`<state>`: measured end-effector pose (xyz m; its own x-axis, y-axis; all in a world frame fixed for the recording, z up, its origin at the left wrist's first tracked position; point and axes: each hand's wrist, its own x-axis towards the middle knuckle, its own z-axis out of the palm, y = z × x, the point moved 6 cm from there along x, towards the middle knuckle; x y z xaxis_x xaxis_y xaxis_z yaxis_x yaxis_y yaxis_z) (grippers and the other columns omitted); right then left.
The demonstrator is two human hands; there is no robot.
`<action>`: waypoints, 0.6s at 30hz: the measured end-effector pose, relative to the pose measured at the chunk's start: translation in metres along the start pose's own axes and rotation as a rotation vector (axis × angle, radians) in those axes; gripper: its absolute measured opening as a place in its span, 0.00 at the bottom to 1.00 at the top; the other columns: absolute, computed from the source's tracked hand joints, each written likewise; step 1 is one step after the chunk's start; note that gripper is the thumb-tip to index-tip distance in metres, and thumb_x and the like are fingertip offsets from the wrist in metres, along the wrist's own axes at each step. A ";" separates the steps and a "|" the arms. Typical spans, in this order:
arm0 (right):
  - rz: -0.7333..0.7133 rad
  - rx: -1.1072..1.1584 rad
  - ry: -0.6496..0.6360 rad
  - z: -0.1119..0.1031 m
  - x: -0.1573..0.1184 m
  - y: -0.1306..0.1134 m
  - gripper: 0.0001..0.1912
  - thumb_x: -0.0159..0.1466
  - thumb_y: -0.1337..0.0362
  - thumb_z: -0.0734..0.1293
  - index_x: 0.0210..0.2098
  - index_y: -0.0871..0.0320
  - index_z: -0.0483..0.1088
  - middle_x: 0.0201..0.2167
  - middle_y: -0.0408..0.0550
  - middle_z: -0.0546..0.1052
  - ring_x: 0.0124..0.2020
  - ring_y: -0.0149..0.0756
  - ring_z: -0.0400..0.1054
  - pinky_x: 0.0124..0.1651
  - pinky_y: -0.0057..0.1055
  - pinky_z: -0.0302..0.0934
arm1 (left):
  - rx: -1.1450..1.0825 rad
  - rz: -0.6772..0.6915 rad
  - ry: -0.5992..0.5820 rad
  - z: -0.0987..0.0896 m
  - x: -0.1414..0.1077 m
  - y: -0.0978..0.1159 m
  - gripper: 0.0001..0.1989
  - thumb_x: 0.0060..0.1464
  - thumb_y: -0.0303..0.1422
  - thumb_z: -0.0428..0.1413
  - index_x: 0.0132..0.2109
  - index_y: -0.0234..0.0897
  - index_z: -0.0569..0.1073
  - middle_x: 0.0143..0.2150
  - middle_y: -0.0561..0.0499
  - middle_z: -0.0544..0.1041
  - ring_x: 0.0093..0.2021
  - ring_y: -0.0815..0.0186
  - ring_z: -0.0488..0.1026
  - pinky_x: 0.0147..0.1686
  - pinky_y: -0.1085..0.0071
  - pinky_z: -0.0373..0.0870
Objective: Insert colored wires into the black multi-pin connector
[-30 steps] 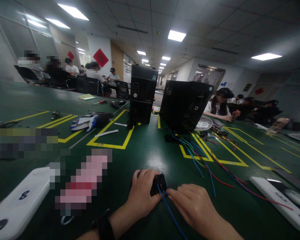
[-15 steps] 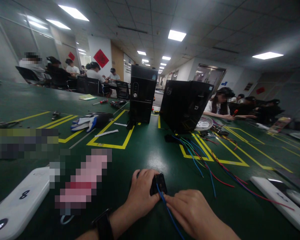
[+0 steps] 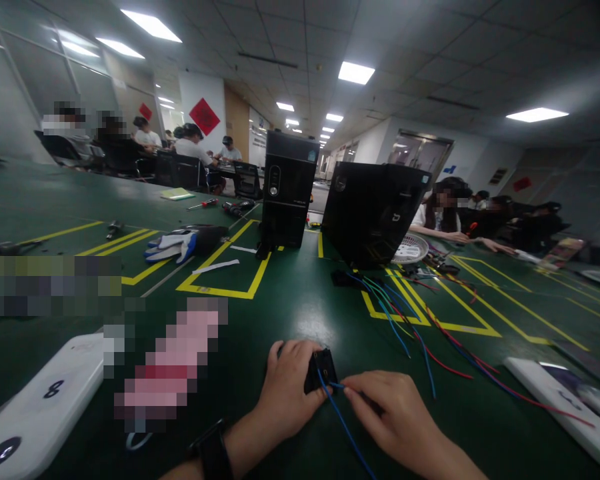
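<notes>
A small black block (image 3: 329,365) is held on the green table (image 3: 260,320) by my left hand (image 3: 291,377), whose fingers wrap over its left side. From the block a long blue wire (image 3: 344,427) runs down toward the lower edge of the view. Just right of the block, my right hand (image 3: 393,400) pinches a short blue wire end (image 3: 336,385) between thumb and forefinger. That end points at the block's lower right side; whether it enters the block is too small to tell.
Two black computer cases (image 3: 287,193) stand at the back. Loose coloured wires (image 3: 420,340) spread across the right. White devices (image 3: 50,393) lie at both sides, with a blurred pink item (image 3: 180,360), gloves (image 3: 173,247) and a white basket (image 3: 411,248). People sit farther off.
My right hand has moved slightly right of the long blue wire and now holds a short blue end beside the block. My left hand keeps its grip.
</notes>
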<state>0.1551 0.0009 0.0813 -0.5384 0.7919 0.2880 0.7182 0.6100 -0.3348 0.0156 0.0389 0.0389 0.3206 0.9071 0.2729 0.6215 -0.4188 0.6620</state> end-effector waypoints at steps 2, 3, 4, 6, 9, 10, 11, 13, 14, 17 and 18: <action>-0.025 -0.005 0.055 0.001 0.000 -0.003 0.11 0.64 0.68 0.59 0.39 0.56 0.73 0.29 0.44 0.78 0.28 0.34 0.72 0.31 0.28 0.58 | -0.002 -0.002 0.002 -0.001 0.000 0.001 0.20 0.44 0.34 0.63 0.45 0.44 0.67 0.45 0.54 0.73 0.48 0.56 0.66 0.54 0.54 0.50; -0.033 -0.013 0.079 0.002 0.001 -0.003 0.11 0.64 0.69 0.59 0.39 0.56 0.73 0.28 0.44 0.78 0.28 0.33 0.71 0.31 0.28 0.58 | -0.003 -0.005 0.002 -0.001 0.000 0.001 0.19 0.44 0.34 0.63 0.44 0.44 0.67 0.45 0.54 0.73 0.48 0.56 0.66 0.54 0.54 0.50; -0.037 -0.023 0.103 0.002 0.000 -0.003 0.11 0.64 0.69 0.59 0.38 0.57 0.73 0.27 0.44 0.77 0.27 0.33 0.71 0.30 0.28 0.58 | -0.003 -0.007 0.000 -0.001 0.000 0.001 0.19 0.44 0.35 0.62 0.44 0.45 0.67 0.45 0.54 0.73 0.48 0.56 0.66 0.54 0.54 0.50; -0.039 -0.034 0.135 0.001 0.000 -0.001 0.11 0.64 0.69 0.59 0.38 0.57 0.73 0.27 0.45 0.77 0.27 0.34 0.71 0.30 0.28 0.58 | -0.004 -0.009 -0.009 -0.001 0.000 0.001 0.19 0.45 0.35 0.62 0.44 0.45 0.67 0.45 0.54 0.73 0.48 0.56 0.66 0.54 0.54 0.50; -0.049 -0.051 0.106 0.001 0.000 -0.001 0.11 0.65 0.68 0.59 0.40 0.58 0.73 0.27 0.46 0.77 0.27 0.34 0.70 0.30 0.29 0.57 | -0.001 -0.007 -0.012 -0.001 0.001 0.000 0.19 0.44 0.35 0.63 0.45 0.45 0.67 0.44 0.54 0.73 0.48 0.56 0.66 0.54 0.54 0.49; -0.059 -0.055 0.068 0.001 0.000 -0.002 0.11 0.65 0.68 0.59 0.41 0.58 0.72 0.27 0.45 0.77 0.27 0.34 0.70 0.30 0.29 0.56 | 0.002 -0.005 -0.011 0.000 0.001 0.000 0.20 0.44 0.34 0.62 0.45 0.45 0.67 0.45 0.53 0.73 0.48 0.56 0.66 0.54 0.54 0.49; -0.071 -0.057 0.015 0.002 0.000 -0.004 0.11 0.65 0.68 0.58 0.41 0.57 0.72 0.27 0.45 0.76 0.26 0.34 0.70 0.29 0.29 0.56 | 0.005 -0.004 -0.009 0.000 0.001 0.000 0.20 0.45 0.34 0.62 0.45 0.45 0.67 0.45 0.53 0.73 0.49 0.56 0.66 0.54 0.54 0.49; -0.083 -0.056 -0.113 0.005 0.000 -0.007 0.11 0.66 0.67 0.58 0.41 0.56 0.72 0.27 0.44 0.76 0.27 0.34 0.70 0.30 0.29 0.55 | 0.011 -0.004 -0.004 0.000 0.001 -0.001 0.19 0.45 0.33 0.62 0.45 0.44 0.67 0.46 0.53 0.73 0.49 0.56 0.66 0.54 0.54 0.49; -0.077 -0.057 -0.174 0.006 -0.001 -0.008 0.11 0.66 0.67 0.58 0.40 0.55 0.71 0.28 0.44 0.77 0.28 0.34 0.70 0.31 0.29 0.56 | 0.012 -0.004 -0.002 0.000 0.001 -0.001 0.20 0.44 0.33 0.62 0.45 0.44 0.67 0.46 0.53 0.73 0.49 0.56 0.65 0.54 0.55 0.49; -0.028 -0.080 -0.281 0.006 -0.003 -0.006 0.10 0.66 0.67 0.58 0.37 0.54 0.71 0.30 0.42 0.77 0.31 0.34 0.71 0.33 0.29 0.57 | 0.008 -0.004 0.002 0.001 0.001 -0.001 0.21 0.43 0.31 0.63 0.45 0.45 0.66 0.46 0.54 0.73 0.49 0.57 0.65 0.54 0.55 0.49; -0.006 -0.089 -0.292 0.006 -0.003 -0.004 0.10 0.66 0.67 0.58 0.38 0.53 0.71 0.30 0.42 0.77 0.31 0.34 0.71 0.34 0.29 0.57 | 0.005 -0.003 0.002 0.001 0.000 -0.001 0.22 0.42 0.31 0.63 0.45 0.45 0.66 0.46 0.54 0.73 0.49 0.57 0.65 0.54 0.55 0.49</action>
<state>0.1518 -0.0035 0.0766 -0.6374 0.7704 0.0153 0.7435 0.6202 -0.2499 0.0154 0.0396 0.0378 0.3170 0.9085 0.2722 0.6265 -0.4161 0.6591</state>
